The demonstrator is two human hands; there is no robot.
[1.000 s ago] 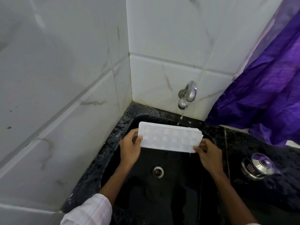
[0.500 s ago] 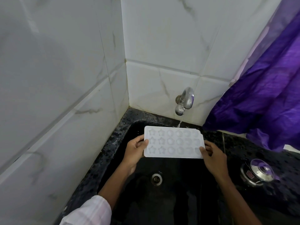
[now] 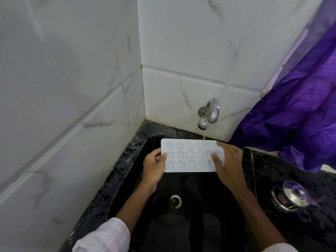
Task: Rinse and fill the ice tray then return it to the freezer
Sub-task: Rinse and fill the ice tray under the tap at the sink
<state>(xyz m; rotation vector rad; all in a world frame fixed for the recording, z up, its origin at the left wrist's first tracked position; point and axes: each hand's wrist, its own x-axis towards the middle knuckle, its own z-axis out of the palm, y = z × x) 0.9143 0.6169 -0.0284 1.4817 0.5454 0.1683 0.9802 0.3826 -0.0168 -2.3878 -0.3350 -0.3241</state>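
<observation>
A white ice tray (image 3: 189, 155) with star and round moulds is held level, face up, over the black sink (image 3: 127, 179). My left hand (image 3: 154, 166) grips its left end, thumb on top. My right hand (image 3: 227, 164) lies over the tray's right end with straight fingers spread across the moulds. A thin stream of water runs from the chrome tap (image 3: 209, 113) onto the tray's far edge, just left of my right hand.
The sink drain (image 3: 175, 200) lies below the tray. White tiled walls close in the left and back. A purple curtain (image 3: 294, 115) hangs at the right. A steel lid with a knob (image 3: 292, 195) rests on the black speckled counter at the right.
The tray was turned from underside up to moulds up and brought level under the stream. My right hand has moved from gripping the tray's right edge onto its top.
</observation>
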